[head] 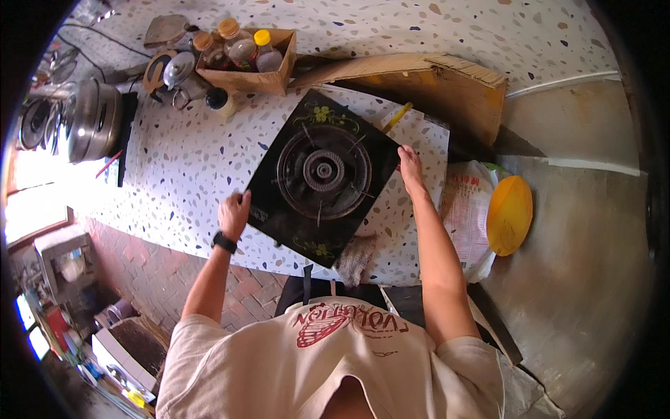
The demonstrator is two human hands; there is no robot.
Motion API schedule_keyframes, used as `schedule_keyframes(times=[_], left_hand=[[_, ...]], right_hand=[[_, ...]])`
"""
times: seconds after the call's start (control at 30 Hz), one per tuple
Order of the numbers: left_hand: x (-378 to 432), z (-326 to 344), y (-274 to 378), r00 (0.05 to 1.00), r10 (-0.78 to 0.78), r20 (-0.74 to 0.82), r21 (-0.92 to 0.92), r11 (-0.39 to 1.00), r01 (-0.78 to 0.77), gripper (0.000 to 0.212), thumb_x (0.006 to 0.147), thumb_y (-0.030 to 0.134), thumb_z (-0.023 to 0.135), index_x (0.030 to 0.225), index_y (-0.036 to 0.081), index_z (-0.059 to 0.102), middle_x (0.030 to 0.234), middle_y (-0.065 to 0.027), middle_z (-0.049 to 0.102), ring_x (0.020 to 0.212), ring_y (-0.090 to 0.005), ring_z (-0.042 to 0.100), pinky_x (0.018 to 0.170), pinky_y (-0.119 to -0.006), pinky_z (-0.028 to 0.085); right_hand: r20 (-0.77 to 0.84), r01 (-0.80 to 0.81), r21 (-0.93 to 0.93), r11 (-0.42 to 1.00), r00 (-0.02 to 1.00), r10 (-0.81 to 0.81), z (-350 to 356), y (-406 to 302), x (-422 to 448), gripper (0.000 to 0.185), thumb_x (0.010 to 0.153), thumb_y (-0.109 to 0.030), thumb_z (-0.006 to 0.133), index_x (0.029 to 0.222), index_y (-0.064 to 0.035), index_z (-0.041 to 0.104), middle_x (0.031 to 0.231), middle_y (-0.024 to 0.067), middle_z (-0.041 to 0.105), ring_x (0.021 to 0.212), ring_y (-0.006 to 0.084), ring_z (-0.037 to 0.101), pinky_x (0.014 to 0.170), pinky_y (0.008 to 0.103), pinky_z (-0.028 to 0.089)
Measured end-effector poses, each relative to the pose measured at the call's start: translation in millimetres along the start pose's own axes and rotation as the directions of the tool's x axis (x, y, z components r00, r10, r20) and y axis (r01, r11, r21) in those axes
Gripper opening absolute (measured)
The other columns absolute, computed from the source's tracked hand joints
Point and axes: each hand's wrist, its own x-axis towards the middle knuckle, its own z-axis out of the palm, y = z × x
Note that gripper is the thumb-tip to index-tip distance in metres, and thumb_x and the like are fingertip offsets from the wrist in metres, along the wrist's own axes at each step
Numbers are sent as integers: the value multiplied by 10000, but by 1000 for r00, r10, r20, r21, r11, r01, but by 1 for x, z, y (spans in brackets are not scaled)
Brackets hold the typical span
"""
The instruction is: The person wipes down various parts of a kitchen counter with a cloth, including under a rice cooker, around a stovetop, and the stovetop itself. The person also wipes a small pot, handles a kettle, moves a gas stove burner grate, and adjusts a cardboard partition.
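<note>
A black glass-topped gas stove (267, 183) with one round burner (324, 170) and green flower prints sits turned at an angle over the speckled counter (178, 157). My left hand (235, 212), below a black wristwatch, grips its left corner. At the opposite edge, on the upper right, my right hand (410, 166) holds the stove; its fingertips are partly hidden. A yellow hose (397, 117) sticks out behind the stove. Near the front corner lies a crumpled grey-brown cloth (357, 259), partly covered by the stove.
Along the back stand a cardboard box of bottles (243, 78), a metal pitcher (184, 76), a small black-capped jar (220, 101) and a bent cardboard sheet (419, 84). Stainless steel pots (94, 120) are at left. To the right lie a plastic bag (468, 214) and a yellow oval object (510, 216).
</note>
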Motion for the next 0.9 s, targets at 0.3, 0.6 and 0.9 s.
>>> schedule_keyframes(times=[0.3,0.6,0.9], left_hand=[[-82,15,13,991,-103,82,46,994,100,368,850,345,605,752,-4,668,700,-229,626,675,-413,626,598,-478,478],[-71,-11,36,988,66,141,321,941,-109,248,797,286,664,853,45,682,724,-187,653,696,-381,642,621,-483,496],[41,-47,322,719,627,-300,-149,713,-685,205,790,145,710,947,35,638,855,-135,635,764,-305,618,683,-379,504]], right_hand=[[-26,129,-162,978,991,-134,5,17,24,363,884,-347,569,1076,-44,625,1001,163,667,937,342,624,821,403,478],[135,78,160,984,986,-100,-40,7,27,355,915,-297,568,1139,-27,620,1062,67,653,875,221,641,745,348,544],[-49,-46,926,376,970,239,-245,0,153,293,942,-297,558,882,-13,603,776,86,639,708,204,618,631,311,550]])
